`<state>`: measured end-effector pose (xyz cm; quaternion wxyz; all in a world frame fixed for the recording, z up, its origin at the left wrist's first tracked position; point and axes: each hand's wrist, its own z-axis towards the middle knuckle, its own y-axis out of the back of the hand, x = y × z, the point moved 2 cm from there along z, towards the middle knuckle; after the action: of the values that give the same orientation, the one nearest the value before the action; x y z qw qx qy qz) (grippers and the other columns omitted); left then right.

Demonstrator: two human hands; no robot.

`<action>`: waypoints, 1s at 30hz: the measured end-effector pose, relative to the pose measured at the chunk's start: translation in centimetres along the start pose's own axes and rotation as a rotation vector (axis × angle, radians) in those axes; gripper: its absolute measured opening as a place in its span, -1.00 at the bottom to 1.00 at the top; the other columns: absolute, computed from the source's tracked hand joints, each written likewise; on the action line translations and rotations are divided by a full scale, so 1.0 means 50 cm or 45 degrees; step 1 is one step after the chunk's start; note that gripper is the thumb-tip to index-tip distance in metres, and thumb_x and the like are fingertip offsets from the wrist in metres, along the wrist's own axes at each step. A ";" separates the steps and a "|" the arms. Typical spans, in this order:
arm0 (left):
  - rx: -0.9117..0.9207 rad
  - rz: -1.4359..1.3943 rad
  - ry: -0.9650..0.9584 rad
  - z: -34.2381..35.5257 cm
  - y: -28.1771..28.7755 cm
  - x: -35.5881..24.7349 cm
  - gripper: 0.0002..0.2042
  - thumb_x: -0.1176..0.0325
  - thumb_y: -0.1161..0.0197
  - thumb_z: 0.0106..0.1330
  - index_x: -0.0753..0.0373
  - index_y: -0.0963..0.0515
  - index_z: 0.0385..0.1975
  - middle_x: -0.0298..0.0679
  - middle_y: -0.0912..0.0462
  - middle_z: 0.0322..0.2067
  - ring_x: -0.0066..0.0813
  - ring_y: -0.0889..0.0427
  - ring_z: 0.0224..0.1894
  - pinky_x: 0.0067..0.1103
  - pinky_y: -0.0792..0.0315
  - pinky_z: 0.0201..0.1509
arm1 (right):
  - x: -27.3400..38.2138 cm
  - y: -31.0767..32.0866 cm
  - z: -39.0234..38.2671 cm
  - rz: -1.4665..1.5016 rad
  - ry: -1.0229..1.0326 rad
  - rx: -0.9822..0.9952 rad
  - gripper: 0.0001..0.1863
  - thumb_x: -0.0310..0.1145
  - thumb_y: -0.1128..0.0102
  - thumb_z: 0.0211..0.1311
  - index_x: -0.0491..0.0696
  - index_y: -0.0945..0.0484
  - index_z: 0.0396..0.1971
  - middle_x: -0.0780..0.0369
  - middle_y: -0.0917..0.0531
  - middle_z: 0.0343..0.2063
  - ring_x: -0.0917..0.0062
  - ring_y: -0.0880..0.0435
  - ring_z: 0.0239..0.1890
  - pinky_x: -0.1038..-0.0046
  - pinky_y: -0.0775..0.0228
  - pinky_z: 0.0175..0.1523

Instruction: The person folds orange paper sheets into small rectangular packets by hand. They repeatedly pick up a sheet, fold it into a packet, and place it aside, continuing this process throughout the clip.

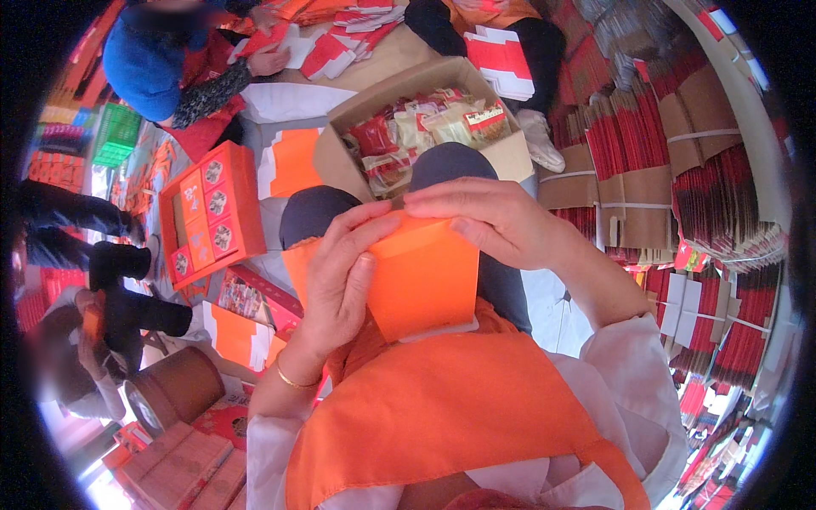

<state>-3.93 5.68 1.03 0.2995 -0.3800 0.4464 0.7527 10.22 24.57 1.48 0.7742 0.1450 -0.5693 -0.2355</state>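
Observation:
An orange paper carton (423,280) rests upright on my lap, its broad face toward me and a white edge showing at its bottom. My left hand (340,272) grips its upper left corner, thumb on the near face and fingers over the top edge. From the right, my right hand (489,219) bends its fingers over the same top edge, thumb against the face. The fingertips of both hands nearly meet in the middle. What lies behind the carton is hidden.
Beyond my knees stands an open cardboard box (342,166) of bagged goods. To its left are flat orange cartons (295,161) and a red gift box (246,200). Bundled red cartons (627,140) are stacked at right. A co-worker in blue (144,64) handles red-and-white cartons.

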 end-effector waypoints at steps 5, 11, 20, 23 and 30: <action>-0.105 -0.063 0.065 0.000 -0.007 0.000 -0.71 0.38 0.09 0.47 0.35 -0.52 0.00 0.01 -0.52 0.06 -0.13 -0.50 0.12 -0.39 -0.33 0.23 | 0.005 0.000 0.007 -0.060 0.013 -0.015 -0.63 -0.54 0.01 0.28 -0.14 -0.56 0.07 0.10 -0.63 0.04 0.22 -0.61 0.09 0.34 -0.45 0.16; -0.024 -0.144 0.114 0.017 0.010 -0.006 -0.72 0.42 0.10 0.44 0.37 -0.53 -0.06 -0.02 -0.56 0.00 -0.17 -0.53 0.07 -0.43 -0.33 0.21 | 0.019 0.017 0.019 -0.037 0.024 0.004 -0.69 -0.42 -0.12 0.27 -0.13 -0.59 -0.01 0.07 -0.68 -0.10 0.21 -0.67 -0.05 0.34 -0.52 0.05; -0.014 -0.132 0.156 0.021 0.015 -0.005 -0.73 0.45 0.07 0.42 0.38 -0.54 -0.05 -0.03 -0.58 -0.03 -0.18 -0.55 0.05 -0.43 -0.35 0.19 | 0.002 -0.004 0.013 -0.115 0.049 -0.057 -0.62 -0.58 -0.09 0.17 -0.14 -0.59 0.02 0.11 -0.68 -0.06 0.26 -0.67 -0.01 0.35 -0.51 0.09; -0.006 -0.088 0.147 0.020 0.015 -0.004 -0.73 0.47 0.07 0.41 0.37 -0.54 -0.04 -0.03 -0.58 -0.03 -0.17 -0.54 0.06 -0.43 -0.35 0.20 | 0.005 -0.010 0.012 -0.144 0.068 -0.076 -0.59 -0.59 -0.07 0.16 -0.14 -0.58 0.05 0.10 -0.67 -0.04 0.24 -0.66 -0.01 0.35 -0.50 0.09; -0.030 0.005 0.079 0.004 0.003 0.003 -0.68 0.44 0.04 0.40 0.36 -0.45 0.10 0.01 -0.51 0.07 -0.13 -0.48 0.16 -0.38 -0.30 0.26 | 0.011 -0.004 0.006 -0.129 0.114 -0.043 -0.55 -0.55 -0.05 0.13 -0.13 -0.57 0.07 0.08 -0.64 0.02 0.21 -0.65 0.00 0.35 -0.49 0.08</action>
<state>-4.17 5.82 1.02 0.2796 -0.4059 0.4472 0.7464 10.01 24.14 1.92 0.7883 0.1709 -0.5221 -0.2771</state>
